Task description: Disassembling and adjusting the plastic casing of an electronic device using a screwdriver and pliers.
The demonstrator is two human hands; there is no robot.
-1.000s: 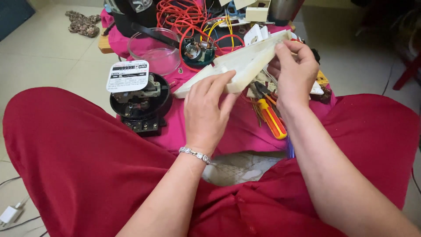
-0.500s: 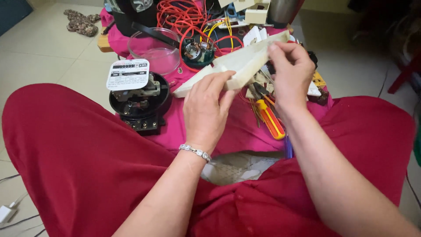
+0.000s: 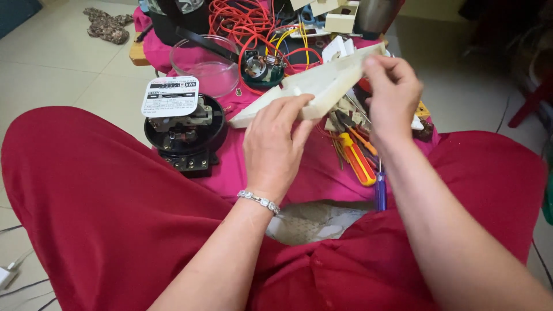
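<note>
Both my hands hold a long cream-white plastic piece (image 3: 314,86) tilted over a pink cloth (image 3: 253,167). My left hand (image 3: 273,144), with a silver bracelet on the wrist, grips its lower middle from below. My right hand (image 3: 391,95) pinches its upper right end. Under the piece lie a yellow-and-red screwdriver (image 3: 357,158) and a blue-handled screwdriver (image 3: 380,193).
A black round electricity meter (image 3: 184,132) with a white dial plate sits to the left on the cloth. Behind it are a clear glass cover (image 3: 201,66), tangled red wires (image 3: 242,23) and a small motor part (image 3: 256,66). My red-clad legs flank the cloth on a tiled floor.
The white piece has tipped slightly, its right end rising, and my right hand has shifted up along that end. My left hand keeps its grip.
</note>
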